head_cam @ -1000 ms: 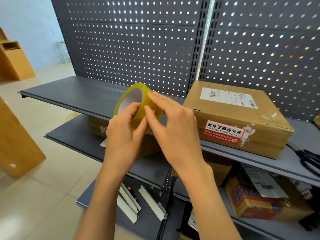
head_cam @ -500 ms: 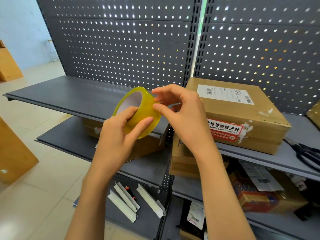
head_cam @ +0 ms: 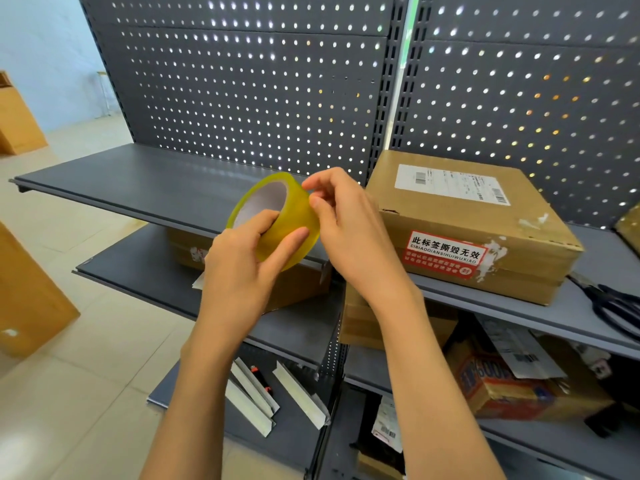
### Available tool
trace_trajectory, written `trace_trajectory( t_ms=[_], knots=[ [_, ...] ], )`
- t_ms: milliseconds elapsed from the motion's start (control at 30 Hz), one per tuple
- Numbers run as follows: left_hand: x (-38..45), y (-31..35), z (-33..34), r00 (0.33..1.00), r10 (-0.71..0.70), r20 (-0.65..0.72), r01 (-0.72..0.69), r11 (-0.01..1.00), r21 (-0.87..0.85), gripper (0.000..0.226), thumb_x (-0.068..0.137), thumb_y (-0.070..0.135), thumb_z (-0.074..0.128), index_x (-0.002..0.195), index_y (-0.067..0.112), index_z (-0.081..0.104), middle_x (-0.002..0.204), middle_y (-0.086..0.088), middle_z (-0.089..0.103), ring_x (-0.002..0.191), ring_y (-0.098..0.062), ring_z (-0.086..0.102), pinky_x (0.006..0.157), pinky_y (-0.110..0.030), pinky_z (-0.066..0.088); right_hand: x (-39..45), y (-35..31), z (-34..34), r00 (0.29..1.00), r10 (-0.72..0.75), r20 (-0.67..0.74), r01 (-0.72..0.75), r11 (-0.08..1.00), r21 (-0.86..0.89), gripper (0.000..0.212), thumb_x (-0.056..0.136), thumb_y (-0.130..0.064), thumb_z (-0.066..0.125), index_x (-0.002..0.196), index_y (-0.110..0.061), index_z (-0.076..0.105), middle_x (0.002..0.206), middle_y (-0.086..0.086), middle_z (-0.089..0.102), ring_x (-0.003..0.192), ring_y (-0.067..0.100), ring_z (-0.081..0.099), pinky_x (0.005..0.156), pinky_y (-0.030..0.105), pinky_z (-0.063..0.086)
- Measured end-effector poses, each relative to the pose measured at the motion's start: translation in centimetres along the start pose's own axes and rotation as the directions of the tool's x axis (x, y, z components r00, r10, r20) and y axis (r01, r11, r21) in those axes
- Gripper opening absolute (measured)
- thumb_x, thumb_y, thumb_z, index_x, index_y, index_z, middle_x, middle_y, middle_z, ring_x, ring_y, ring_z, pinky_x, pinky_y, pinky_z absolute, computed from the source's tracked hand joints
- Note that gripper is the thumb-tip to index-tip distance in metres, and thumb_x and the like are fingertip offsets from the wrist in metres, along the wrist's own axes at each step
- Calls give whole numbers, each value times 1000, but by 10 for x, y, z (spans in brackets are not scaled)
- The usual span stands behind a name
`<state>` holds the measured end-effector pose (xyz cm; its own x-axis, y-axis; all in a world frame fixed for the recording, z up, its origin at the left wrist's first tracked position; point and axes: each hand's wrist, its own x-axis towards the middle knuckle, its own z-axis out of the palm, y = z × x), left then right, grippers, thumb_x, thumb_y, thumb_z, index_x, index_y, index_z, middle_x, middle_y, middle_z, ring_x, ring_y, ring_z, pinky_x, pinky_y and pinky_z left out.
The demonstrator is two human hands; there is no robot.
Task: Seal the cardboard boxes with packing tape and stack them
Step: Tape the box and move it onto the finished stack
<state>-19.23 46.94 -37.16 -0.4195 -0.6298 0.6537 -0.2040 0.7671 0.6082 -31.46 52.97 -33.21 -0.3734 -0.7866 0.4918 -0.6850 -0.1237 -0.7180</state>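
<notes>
A yellow roll of packing tape (head_cam: 289,216) is held in the air in front of the top shelf. My left hand (head_cam: 242,271) grips it from below, thumb on the inner rim and fingers across the outer face. My right hand (head_cam: 349,233) touches the roll's right side, thumb and forefinger pinched at the tape surface. A flat cardboard box (head_cam: 467,223) with a white shipping label and a red sticker lies on the grey top shelf (head_cam: 138,188), just right of my hands. Another cardboard box (head_cam: 294,285) sits on the shelf below, mostly hidden behind my hands.
Black scissors (head_cam: 616,306) lie on the top shelf right of the flat box. Lower shelves hold more boxes (head_cam: 367,323), a printed package (head_cam: 502,386) and metal strips (head_cam: 263,396). Wooden furniture (head_cam: 27,299) stands on the tiled floor at left. A perforated back panel (head_cam: 259,91) closes the shelving.
The roll and both hands have shifted right and slightly down, closer to the flat box. My right fingers moved from lying across the roll to pinching at its right side.
</notes>
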Motion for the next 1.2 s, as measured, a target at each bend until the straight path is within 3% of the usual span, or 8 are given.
trace_trajectory(
  t_ms=[133,333,600,733,833,967,1033,1200],
  knots=[
    [1,4,5,999,12,-53,-9,998,57,37,87,52,50,89,17,60,66,7,50,62,-20,46,58,-38,43,1,0,3,999,-40,-2,40,995,-90,23,98,-3,40,117,-8,52,116,9,55,107,21,49,90,29,38],
    [0,1,-5,999,34,1,-34,999,-16,31,87,49,53,85,18,58,63,8,48,60,-11,41,58,-32,35,-2,6,-10,998,-49,-40,56,978,199,21,88,-6,64,106,-14,70,95,0,67,86,8,63,79,17,50],
    [-4,1,-10,996,42,74,-34,995,-97,35,85,48,55,90,14,64,66,-2,57,61,-16,48,59,-35,41,-7,12,-15,999,32,-14,-23,905,426,18,77,-5,76,95,-11,74,90,6,71,82,14,65,79,35,58],
    [-5,2,-12,995,58,81,-49,992,-114,28,85,45,58,88,17,63,66,1,56,62,-13,50,58,-29,41,-7,13,-18,998,58,32,-66,872,484,12,81,-6,72,92,-12,74,88,-1,73,83,4,66,73,17,51],
    [-6,-1,-10,993,74,89,-70,996,-46,22,85,46,56,86,25,59,66,9,55,63,-6,48,58,-23,38,-5,13,-18,996,75,54,-92,894,438,9,84,-7,70,89,-13,73,85,-4,72,81,1,66,72,13,48],
    [-7,-6,-6,995,60,75,-65,996,61,29,86,51,52,86,23,59,66,13,52,65,-13,46,61,-30,36,-4,12,-7,993,119,0,-115,954,277,8,88,-13,66,88,-20,70,85,-8,68,83,3,62,76,17,48],
    [-7,-8,-5,994,72,77,-79,992,98,33,87,51,52,87,19,60,66,13,52,64,-17,47,61,-33,37,-7,9,-1,990,136,-38,-126,973,193,8,92,-16,61,92,-19,68,88,-8,65,86,5,60,76,15,47],
    [-8,-9,-4,992,96,79,-106,987,122,32,88,47,54,87,16,61,64,15,48,59,-8,45,60,-28,32,-8,5,5,989,149,-17,-148,989,21,15,99,-20,50,105,-15,62,102,-3,61,96,9,54,73,19,40]
  ],
)
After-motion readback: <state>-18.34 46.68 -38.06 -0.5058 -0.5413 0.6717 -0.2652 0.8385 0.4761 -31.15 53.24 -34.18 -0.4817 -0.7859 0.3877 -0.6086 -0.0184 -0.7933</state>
